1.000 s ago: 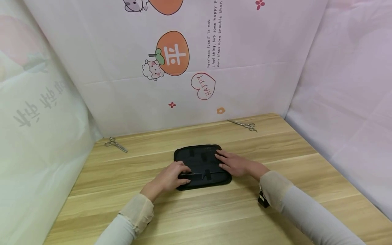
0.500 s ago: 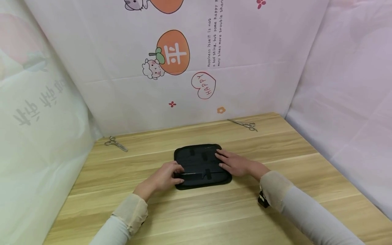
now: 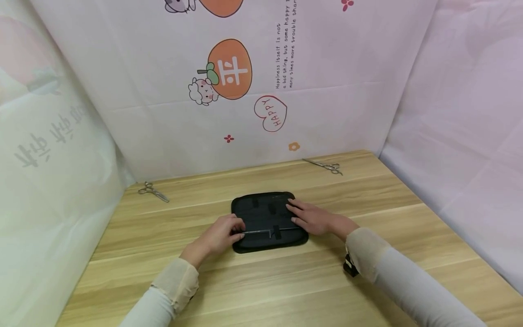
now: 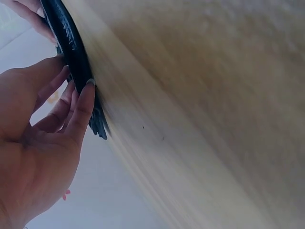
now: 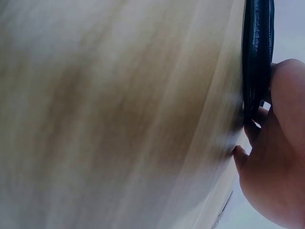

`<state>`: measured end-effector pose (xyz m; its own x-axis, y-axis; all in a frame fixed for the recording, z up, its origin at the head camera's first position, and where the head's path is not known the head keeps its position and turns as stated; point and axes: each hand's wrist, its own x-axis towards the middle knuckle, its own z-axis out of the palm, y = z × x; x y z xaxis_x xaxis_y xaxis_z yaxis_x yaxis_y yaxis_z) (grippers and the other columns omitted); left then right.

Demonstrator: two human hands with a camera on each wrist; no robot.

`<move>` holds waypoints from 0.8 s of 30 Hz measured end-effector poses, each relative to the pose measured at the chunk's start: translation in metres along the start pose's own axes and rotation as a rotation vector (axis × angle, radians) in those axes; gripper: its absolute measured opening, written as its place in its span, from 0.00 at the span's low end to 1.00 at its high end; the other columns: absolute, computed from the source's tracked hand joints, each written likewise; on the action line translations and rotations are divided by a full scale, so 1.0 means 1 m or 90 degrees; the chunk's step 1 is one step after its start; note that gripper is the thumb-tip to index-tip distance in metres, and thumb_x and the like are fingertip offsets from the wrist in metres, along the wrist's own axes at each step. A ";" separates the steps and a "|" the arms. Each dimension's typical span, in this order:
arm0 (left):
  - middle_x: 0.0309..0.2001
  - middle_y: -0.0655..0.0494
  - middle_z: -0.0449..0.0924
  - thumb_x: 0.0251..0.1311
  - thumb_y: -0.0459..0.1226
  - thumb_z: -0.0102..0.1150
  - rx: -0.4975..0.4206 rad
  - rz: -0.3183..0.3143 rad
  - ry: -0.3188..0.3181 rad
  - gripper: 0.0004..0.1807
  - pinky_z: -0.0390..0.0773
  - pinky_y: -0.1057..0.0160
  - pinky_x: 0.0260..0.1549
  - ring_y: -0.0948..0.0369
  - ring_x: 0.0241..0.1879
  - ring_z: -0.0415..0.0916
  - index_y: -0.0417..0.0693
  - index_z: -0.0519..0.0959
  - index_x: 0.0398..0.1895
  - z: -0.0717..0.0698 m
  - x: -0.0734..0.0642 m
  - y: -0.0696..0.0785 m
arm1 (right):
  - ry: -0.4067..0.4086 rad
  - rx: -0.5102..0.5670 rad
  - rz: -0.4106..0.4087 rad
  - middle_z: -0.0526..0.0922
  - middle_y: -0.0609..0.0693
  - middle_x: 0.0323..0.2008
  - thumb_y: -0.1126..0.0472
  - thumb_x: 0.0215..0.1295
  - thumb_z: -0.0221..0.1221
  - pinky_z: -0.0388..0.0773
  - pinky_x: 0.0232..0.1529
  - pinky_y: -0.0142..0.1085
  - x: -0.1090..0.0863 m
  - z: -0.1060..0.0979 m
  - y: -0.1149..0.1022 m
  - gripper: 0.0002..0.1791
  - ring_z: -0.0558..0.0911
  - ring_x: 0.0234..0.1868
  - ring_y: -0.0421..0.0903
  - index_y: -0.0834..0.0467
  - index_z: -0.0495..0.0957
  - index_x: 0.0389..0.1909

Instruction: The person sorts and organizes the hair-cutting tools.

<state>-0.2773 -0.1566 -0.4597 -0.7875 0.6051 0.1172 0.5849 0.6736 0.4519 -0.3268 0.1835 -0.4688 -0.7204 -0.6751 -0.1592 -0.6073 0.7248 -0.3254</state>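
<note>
A black zip case (image 3: 261, 209) lies unfolded on the wooden table, with dark straps across its inside. A thin pale line (image 3: 261, 231) runs along its near part and passes by a small strap (image 3: 277, 232). My left hand (image 3: 218, 234) is at the case's left edge, thumb and curled fingers gripping it beside the line's left end. In the left wrist view the left hand's fingers (image 4: 83, 107) are against the case's side. My right hand (image 3: 316, 220) rests on the right edge, its fingers straight and spread over the case. The right palm (image 5: 274, 167) shows beside the case's rim in the right wrist view.
Scissors (image 3: 153, 191) lie at the table's back left, and a second pair of scissors (image 3: 324, 166) lies at the back right. A printed cloth (image 3: 184, 127) hangs behind the table. A small black object (image 3: 350, 266) shows by the right sleeve.
My left hand has slid left along the thin line to the case's left edge. The right hand and the case have stayed in place.
</note>
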 end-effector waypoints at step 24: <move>0.37 0.53 0.77 0.66 0.37 0.68 -0.010 -0.036 -0.034 0.06 0.78 0.57 0.39 0.57 0.38 0.76 0.43 0.83 0.39 -0.004 0.000 0.004 | 0.014 0.002 -0.021 0.46 0.66 0.80 0.49 0.85 0.39 0.52 0.74 0.61 0.002 0.003 0.001 0.33 0.49 0.80 0.65 0.64 0.50 0.80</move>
<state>-0.2757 -0.1556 -0.4548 -0.8069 0.5891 0.0435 0.5367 0.7003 0.4708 -0.3277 0.1826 -0.4720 -0.7070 -0.6957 -0.1272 -0.6300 0.7012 -0.3338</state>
